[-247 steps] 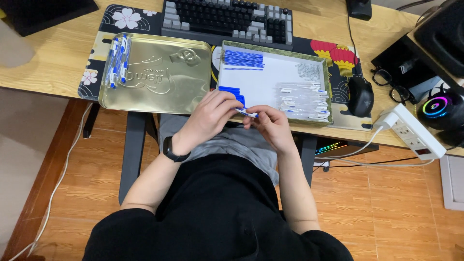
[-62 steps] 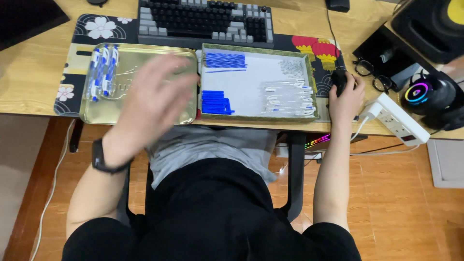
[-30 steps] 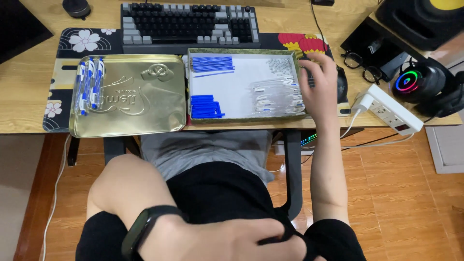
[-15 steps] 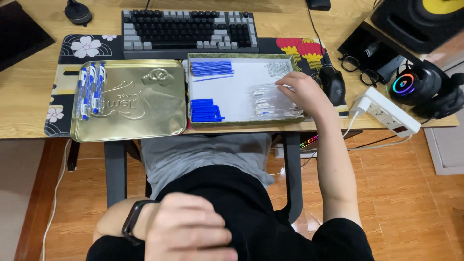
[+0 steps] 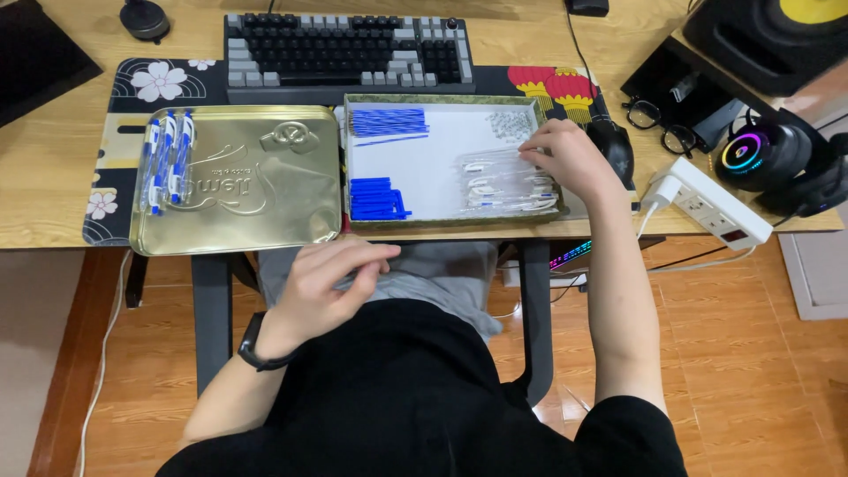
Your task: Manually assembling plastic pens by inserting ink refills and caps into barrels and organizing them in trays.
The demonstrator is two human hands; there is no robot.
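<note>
While the right hand (image 5: 570, 159) reached into the open tin tray (image 5: 442, 219), its fingers curled over the clear pen barrels (image 5: 503, 181) at the tray's right side; a single barrel was best pinched lightly. The left hand (image 5: 331, 283) hovered loosely spread, empty.

Wooden desk (image 5: 53, 177): floral mat (image 5: 132, 79), keyboard (image 5: 349, 44), power strip (image 5: 711, 203), headphones (image 5: 777, 163), glasses (image 5: 662, 128).

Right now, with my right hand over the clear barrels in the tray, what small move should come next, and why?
Probably close the right hand on one clear barrel: its fingers already rest at that pile in the tray, while the left hand waits empty over the lap.
</note>
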